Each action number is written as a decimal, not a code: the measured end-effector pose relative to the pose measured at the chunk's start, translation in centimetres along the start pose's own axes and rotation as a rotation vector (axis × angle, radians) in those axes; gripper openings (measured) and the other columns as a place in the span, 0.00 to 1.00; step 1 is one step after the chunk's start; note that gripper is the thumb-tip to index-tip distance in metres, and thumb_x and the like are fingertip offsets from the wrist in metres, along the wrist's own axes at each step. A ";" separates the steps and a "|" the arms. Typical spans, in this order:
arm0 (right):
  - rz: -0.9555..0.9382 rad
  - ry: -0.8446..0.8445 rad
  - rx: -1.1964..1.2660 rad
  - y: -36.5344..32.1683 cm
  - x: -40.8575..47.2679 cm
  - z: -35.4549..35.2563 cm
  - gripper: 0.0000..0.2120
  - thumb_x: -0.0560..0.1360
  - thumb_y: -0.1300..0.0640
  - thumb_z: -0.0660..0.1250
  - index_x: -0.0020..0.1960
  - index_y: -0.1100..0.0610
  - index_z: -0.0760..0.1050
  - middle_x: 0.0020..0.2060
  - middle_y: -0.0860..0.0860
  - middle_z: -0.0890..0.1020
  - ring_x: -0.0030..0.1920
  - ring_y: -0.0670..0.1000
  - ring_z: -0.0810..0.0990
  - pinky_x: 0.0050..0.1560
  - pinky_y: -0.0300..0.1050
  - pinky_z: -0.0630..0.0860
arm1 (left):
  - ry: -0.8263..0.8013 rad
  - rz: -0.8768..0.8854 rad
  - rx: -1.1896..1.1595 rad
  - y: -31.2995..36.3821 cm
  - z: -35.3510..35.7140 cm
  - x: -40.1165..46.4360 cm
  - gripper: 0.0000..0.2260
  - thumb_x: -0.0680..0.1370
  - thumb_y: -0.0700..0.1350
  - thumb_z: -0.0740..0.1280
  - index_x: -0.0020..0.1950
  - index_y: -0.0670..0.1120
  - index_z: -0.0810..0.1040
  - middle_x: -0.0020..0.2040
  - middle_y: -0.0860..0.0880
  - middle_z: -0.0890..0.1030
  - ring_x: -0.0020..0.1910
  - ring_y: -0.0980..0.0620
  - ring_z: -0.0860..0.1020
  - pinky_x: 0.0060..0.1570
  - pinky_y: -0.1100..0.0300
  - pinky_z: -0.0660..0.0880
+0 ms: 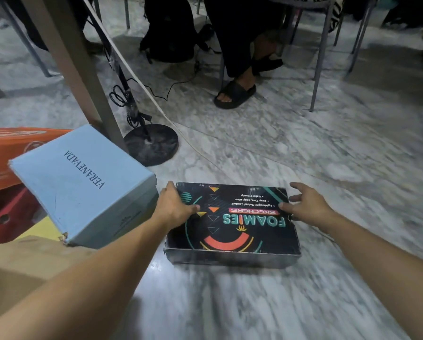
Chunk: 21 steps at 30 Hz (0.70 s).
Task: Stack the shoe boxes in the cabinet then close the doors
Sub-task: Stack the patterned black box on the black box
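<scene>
A black shoe box [232, 231] with colourful "FOAMIES" print lies flat on the marble floor in front of me. My left hand [173, 204] clasps its far left corner, thumb on the lid. At the box's right edge my right hand [306, 204] has its fingers spread, thumb touching the lid. A light blue shoe box [82, 185] sits tilted to the left, resting on other boxes. An orange box [11, 148], a red box [6, 217] and a brown cardboard box [26, 263] lie further left. No cabinet is in view.
A wooden table leg [82, 69] and a black round stand base [151, 143] with cables stand behind the blue box. A seated person's sandalled foot [235, 94] and grey chair legs [321, 57] are farther back. A white cable [141, 84] runs across the floor.
</scene>
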State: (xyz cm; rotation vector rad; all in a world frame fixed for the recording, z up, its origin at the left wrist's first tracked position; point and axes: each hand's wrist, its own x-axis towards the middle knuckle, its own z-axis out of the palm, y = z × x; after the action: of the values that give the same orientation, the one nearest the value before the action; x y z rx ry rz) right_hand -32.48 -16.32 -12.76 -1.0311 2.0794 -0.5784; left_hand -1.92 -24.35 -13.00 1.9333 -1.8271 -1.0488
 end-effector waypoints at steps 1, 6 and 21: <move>-0.014 0.019 -0.028 0.4 -0.8 0.5 0.38 0.69 0.54 0.77 0.74 0.54 0.64 0.61 0.58 0.79 0.56 0.58 0.79 0.56 0.51 0.78 | -0.026 0.003 -0.030 -0.7 0.2 -0.4 0.29 0.65 0.50 0.80 0.57 0.44 0.68 0.58 0.46 0.77 0.55 0.47 0.76 0.53 0.57 0.72; -0.072 -0.074 -0.188 1.6 -5.1 2.5 0.48 0.65 0.43 0.78 0.78 0.49 0.58 0.67 0.49 0.75 0.65 0.52 0.74 0.57 0.40 0.71 | -0.220 0.093 -0.141 -4.1 1.1 -2.2 0.50 0.49 0.59 0.84 0.66 0.56 0.65 0.59 0.57 0.80 0.58 0.55 0.79 0.62 0.53 0.75; -0.159 -0.067 -0.190 -2.1 -10.0 -3.1 0.62 0.51 0.38 0.82 0.78 0.41 0.52 0.66 0.45 0.73 0.58 0.52 0.76 0.32 0.39 0.76 | -0.199 0.268 -0.135 0.8 -3.4 -7.0 0.53 0.47 0.56 0.85 0.68 0.54 0.64 0.57 0.59 0.80 0.56 0.60 0.79 0.60 0.59 0.76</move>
State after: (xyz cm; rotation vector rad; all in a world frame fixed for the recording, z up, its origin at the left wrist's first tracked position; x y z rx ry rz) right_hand -29.82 -9.18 -5.33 -1.3165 2.0352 -0.4230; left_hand 0.22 -18.78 -7.93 1.5033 -1.9929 -1.2722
